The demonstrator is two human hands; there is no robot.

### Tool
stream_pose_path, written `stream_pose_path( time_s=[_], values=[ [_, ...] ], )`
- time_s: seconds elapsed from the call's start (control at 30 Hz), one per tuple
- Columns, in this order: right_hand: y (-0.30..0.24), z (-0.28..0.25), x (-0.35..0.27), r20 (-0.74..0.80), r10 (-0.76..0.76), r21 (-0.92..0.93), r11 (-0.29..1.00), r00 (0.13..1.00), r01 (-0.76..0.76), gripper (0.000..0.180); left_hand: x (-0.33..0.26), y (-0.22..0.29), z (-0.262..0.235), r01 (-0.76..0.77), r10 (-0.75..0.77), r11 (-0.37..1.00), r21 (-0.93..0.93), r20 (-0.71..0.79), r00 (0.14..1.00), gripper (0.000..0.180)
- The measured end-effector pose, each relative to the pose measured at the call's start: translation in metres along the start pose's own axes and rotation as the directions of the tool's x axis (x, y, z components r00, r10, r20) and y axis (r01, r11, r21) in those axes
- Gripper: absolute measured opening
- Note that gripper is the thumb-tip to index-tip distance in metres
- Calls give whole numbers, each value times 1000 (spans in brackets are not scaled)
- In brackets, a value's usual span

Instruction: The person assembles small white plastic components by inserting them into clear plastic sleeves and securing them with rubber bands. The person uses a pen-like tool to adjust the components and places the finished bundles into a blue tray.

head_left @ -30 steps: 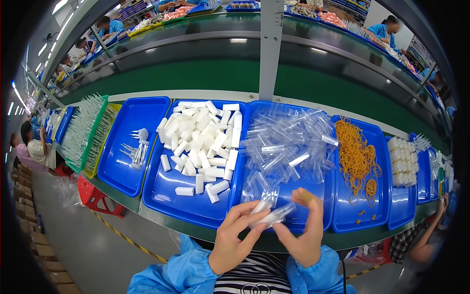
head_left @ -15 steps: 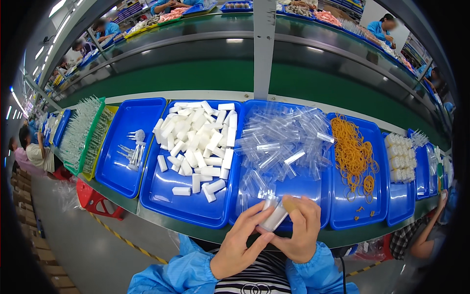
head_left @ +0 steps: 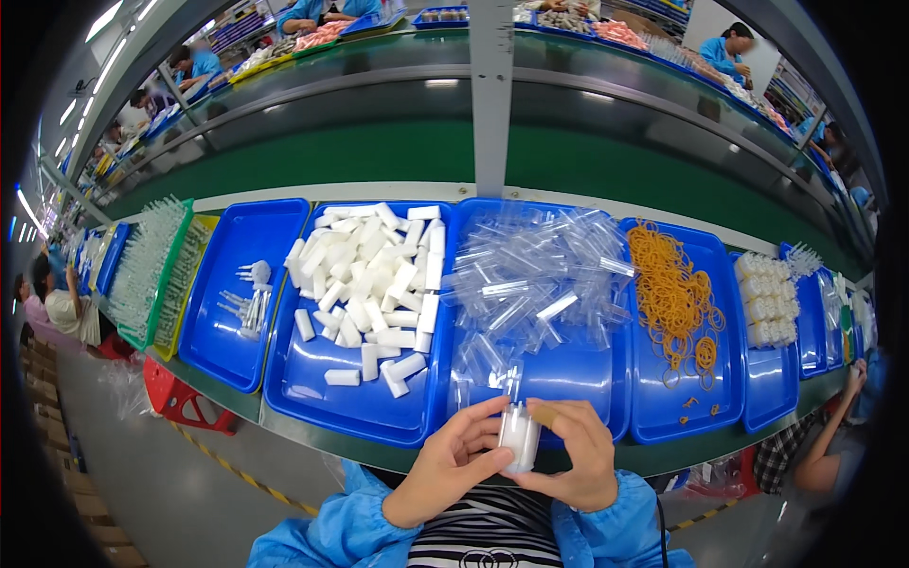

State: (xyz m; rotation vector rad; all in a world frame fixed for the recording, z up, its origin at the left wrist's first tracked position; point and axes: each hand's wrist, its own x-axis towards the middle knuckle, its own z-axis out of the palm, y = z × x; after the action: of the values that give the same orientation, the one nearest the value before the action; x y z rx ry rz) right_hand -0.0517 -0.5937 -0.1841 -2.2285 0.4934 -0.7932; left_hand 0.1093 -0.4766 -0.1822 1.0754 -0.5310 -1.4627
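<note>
In front of my body, at the near edge of the clear-sleeve tray, a clear plastic sleeve with white blocks inside [head_left: 519, 438] stands nearly upright. My left hand [head_left: 448, 466] pinches its left side between thumb and fingers. On the other side, my right hand [head_left: 579, 456] grips it, index finger near the top and thumb low; a tan cover sits on that index fingertip. Just beyond lies a heap of clear plastic sleeves [head_left: 540, 275] in a blue tray [head_left: 582, 379]. To its left, white blocks [head_left: 369, 265] fill much of another blue tray [head_left: 312, 402].
Right of the sleeves, a blue tray holds yellow-brown rubber bands [head_left: 668, 293]; beyond are bundled white pieces [head_left: 765, 298]. Leftward are a tray with small white parts [head_left: 251, 301] and a green tray of thin clear items [head_left: 147, 270]. A metal post [head_left: 490, 104] rises behind. Co-workers sit across.
The filled sleeve has turned from tilted to nearly upright and come slightly nearer my body, both hands still on it. The whole view has shifted slightly.
</note>
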Motion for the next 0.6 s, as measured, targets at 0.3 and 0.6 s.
stream_pose_path(
  time_s=[0.3, 0.6],
  values=[
    [-17, -1, -47, -123, 32, 108, 994, 992, -19, 59, 14, 4, -5, 228, -180, 956, -186, 244, 953, 42],
    [34, -82, -315, -390, 710, -169, 570, 586, -804, 25, 24, 6, -2, 78, -79, 986, 146, -1, 997, 46]
  ],
)
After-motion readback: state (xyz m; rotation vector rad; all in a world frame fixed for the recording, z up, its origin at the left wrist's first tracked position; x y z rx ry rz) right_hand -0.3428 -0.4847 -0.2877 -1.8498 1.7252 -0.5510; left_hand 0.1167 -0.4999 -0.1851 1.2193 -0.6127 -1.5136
